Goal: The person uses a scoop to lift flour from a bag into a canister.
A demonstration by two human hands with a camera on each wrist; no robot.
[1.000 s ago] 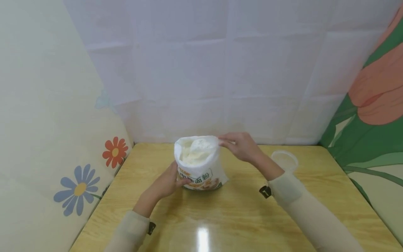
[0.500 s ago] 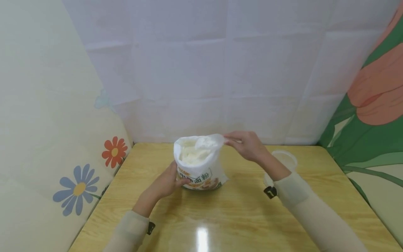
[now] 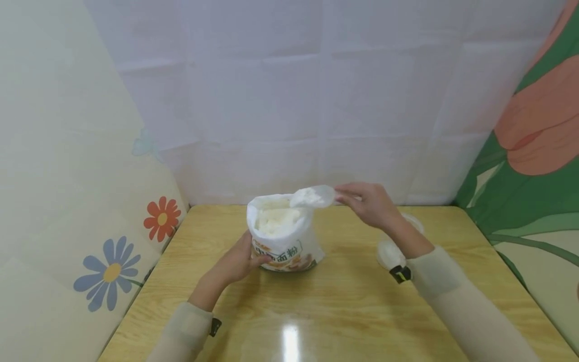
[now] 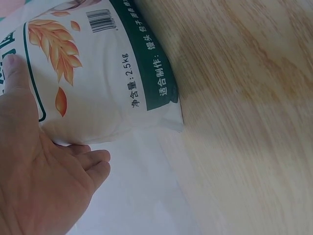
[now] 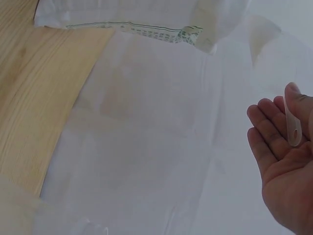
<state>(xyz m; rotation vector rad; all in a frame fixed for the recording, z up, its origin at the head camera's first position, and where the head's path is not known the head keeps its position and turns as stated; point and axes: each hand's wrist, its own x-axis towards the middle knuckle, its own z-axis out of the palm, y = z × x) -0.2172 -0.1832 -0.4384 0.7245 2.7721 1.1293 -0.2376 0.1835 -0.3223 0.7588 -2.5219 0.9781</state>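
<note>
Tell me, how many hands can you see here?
2: the left hand holds the left side of the bag; the right hand, to its right, pinches the scoop.

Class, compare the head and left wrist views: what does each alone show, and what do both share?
Only the head view: the right hand holding a translucent plastic scoop with white powder, and a blue flower picture.

Only the left wrist view: a black-and-white printed barcode.

Both: the left hand holding a white printed bag, and a wood-grained table.
</note>
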